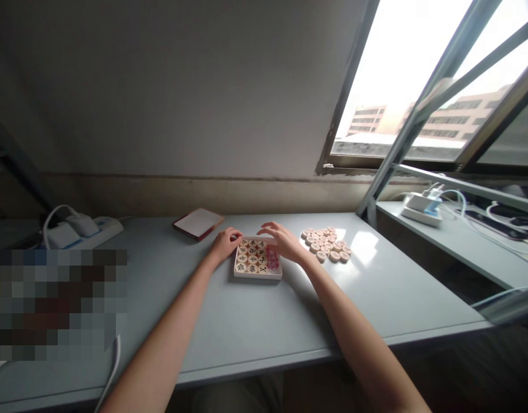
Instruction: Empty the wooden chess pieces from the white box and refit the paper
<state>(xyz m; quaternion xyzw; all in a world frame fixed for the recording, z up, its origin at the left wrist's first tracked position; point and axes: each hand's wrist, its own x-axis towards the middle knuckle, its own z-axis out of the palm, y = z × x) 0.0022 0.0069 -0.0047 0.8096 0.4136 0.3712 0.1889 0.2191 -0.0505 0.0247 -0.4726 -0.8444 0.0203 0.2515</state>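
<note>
A small white box [257,275] filled with round wooden chess pieces [251,257] sits in the middle of the grey table [255,327]. My left hand [225,242] rests curled against the box's far left corner, gripping its edge. My right hand [282,239] hovers over the box's right side with fingers spread, touching the far rim. A pink patch [272,258] shows inside the box under that hand. A loose pile of similar wooden pieces [326,243] lies on the table just right of my right hand.
A red-edged lid with a white face [198,222] lies behind the box. A white power strip with adapters [81,228] sits at the far left. A second desk [457,241] with chargers and cables stands to the right, under the window.
</note>
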